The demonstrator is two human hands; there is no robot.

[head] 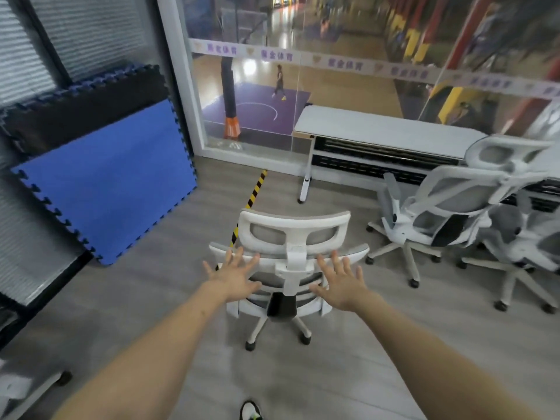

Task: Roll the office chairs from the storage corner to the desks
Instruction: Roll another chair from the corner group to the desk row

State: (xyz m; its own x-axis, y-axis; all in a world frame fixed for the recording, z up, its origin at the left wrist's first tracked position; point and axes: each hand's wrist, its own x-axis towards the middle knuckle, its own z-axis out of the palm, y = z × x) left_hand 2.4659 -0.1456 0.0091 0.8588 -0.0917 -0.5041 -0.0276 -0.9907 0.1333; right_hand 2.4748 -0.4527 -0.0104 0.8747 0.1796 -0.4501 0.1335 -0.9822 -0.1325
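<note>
Both hands, left hand (pixel 235 275) and right hand (pixel 341 283), spread wide at the near chair (pixel 292 237) back (apparently not gripping); desk (pixel 388 131) far right.

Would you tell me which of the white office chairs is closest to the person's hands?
The lone chair at centre, its backrest facing the camera, right in front of both open hands; the other chairs are clustered at the right by the desk.

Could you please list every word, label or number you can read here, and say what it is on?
Frosted band across the glass wall: purple Chinese characters, repeated between small emblems; too blurred to read for certain.
Yellow and black floor strip: hazard stripes only, no words.
Nearest chair, other chairs, desk, blue foam mat: no visible text.
</note>
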